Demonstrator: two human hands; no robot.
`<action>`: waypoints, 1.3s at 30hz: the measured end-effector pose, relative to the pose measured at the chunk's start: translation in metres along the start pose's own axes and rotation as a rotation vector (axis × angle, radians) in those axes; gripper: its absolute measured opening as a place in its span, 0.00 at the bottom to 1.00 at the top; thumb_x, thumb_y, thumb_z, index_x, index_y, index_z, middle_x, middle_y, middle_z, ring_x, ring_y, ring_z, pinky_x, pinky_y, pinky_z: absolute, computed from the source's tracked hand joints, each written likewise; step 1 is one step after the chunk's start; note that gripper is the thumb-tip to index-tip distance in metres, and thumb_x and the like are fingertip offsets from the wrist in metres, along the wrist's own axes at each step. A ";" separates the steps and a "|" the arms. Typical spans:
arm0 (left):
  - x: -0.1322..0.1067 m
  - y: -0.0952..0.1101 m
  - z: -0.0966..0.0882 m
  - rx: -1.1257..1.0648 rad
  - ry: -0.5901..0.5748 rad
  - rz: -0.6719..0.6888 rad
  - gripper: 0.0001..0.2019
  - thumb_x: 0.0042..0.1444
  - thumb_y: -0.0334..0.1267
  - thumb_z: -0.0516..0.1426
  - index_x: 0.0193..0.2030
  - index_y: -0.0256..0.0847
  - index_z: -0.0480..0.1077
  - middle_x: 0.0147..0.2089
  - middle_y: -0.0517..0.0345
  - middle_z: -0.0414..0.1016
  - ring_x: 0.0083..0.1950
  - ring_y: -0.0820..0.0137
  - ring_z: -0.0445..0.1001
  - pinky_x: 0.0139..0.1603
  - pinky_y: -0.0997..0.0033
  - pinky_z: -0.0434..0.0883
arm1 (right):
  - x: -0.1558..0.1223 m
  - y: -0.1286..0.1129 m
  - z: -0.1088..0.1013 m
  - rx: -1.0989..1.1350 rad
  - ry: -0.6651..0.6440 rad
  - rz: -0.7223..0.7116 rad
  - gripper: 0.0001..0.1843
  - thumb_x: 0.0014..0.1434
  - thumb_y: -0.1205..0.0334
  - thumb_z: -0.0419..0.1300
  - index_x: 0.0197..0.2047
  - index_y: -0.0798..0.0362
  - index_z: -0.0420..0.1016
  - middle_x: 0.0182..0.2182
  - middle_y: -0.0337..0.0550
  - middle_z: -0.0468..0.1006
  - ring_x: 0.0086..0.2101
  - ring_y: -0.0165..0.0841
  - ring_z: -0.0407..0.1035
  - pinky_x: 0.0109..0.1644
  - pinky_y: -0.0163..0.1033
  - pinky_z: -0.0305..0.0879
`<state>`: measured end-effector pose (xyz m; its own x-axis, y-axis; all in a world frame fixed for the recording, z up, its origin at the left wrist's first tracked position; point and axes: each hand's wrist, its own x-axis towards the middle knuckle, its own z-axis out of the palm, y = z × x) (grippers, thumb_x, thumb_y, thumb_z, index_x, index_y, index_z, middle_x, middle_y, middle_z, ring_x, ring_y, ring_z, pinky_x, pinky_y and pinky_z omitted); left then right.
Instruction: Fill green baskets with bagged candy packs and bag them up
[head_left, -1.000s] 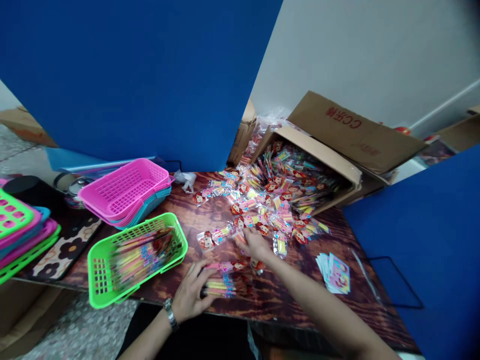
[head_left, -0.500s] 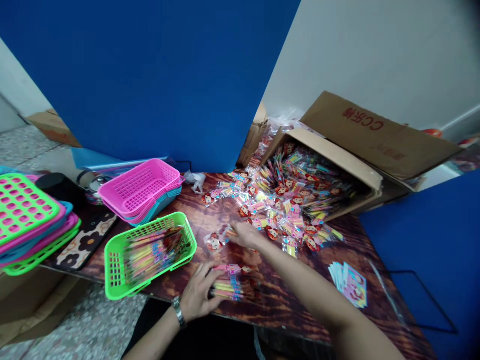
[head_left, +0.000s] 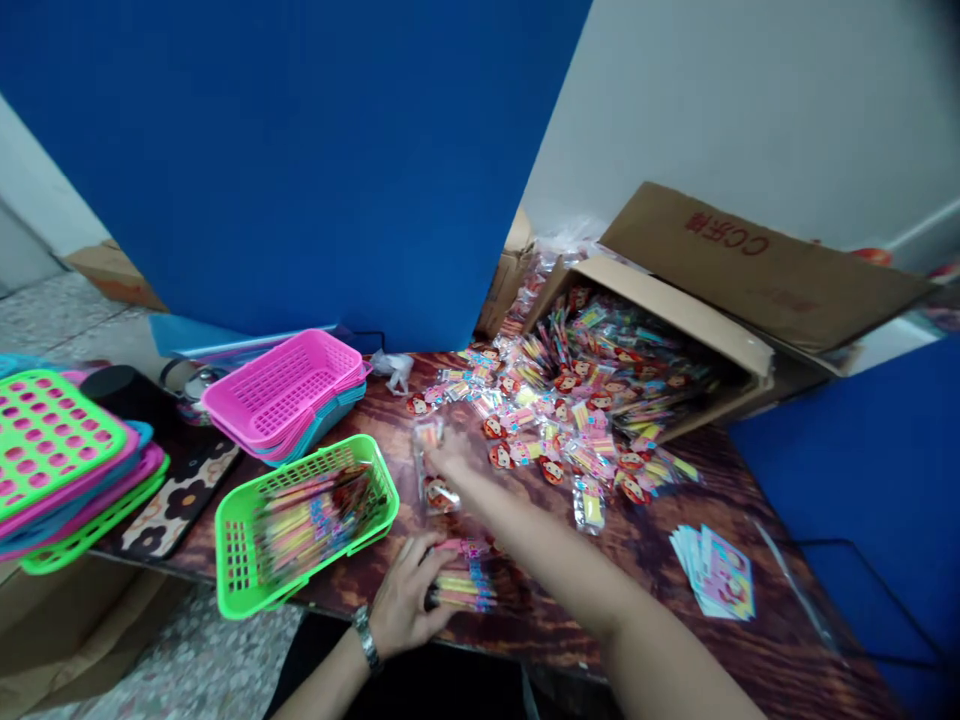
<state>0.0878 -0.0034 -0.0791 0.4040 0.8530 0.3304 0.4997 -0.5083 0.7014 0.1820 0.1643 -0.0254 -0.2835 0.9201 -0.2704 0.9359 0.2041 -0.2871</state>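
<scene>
Near the table's front edge, my left hand point(head_left: 411, 592) curls round the left end of a small stack of clear stick packets point(head_left: 466, 582). The packets show pink and yellow sticks and red-haired cartoon figures. Further in, my right hand point(head_left: 453, 452), blurred by motion, grips one stick packet point(head_left: 441, 495) that lies turned lengthwise away from me. To the left stands a green basket point(head_left: 232, 545) with similar packets laid side by side inside. Loose stick packets point(head_left: 551, 468) spread in a heap to the right of my right hand.
An open cardboard box point(head_left: 679, 330) lies tipped, packets spilling out. Cards point(head_left: 716, 575) are fanned at the right. Nested pink and blue baskets point(head_left: 289, 385), stacked perforated lids point(head_left: 56, 450) and a flowered mat point(head_left: 176, 500) occupy the left. A blue panel point(head_left: 315, 170) rises behind.
My right hand has moved slightly up and left, and the packet in it has turned from sideways to lengthwise. My left hand remains on the stack. The view has shifted a little.
</scene>
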 end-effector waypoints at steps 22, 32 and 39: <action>-0.001 -0.004 0.002 0.036 -0.018 0.005 0.23 0.53 0.41 0.58 0.56 0.42 0.61 0.53 0.45 0.63 0.54 0.58 0.65 0.52 0.58 0.68 | -0.051 0.112 -0.040 -0.239 -0.323 -0.415 0.16 0.44 0.63 0.64 0.39 0.45 0.72 0.55 0.37 0.68 0.42 0.35 0.71 0.40 0.35 0.63; -0.001 -0.002 0.001 0.014 0.002 0.012 0.23 0.52 0.40 0.58 0.56 0.42 0.61 0.53 0.45 0.63 0.53 0.59 0.66 0.52 0.59 0.68 | -0.043 0.106 -0.016 0.374 0.118 0.218 0.16 0.55 0.52 0.55 0.43 0.53 0.69 0.36 0.44 0.76 0.34 0.35 0.71 0.34 0.36 0.65; 0.001 0.001 -0.001 0.004 0.007 0.023 0.24 0.52 0.40 0.58 0.56 0.41 0.61 0.52 0.46 0.63 0.53 0.59 0.64 0.52 0.58 0.67 | -0.034 0.070 -0.014 0.192 0.097 0.203 0.20 0.46 0.51 0.64 0.40 0.51 0.67 0.38 0.45 0.71 0.39 0.38 0.68 0.39 0.39 0.61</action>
<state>0.0878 -0.0031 -0.0776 0.4100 0.8421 0.3503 0.4937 -0.5279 0.6911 0.2604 0.1524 -0.0234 -0.0648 0.9652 -0.2532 0.9121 -0.0456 -0.4075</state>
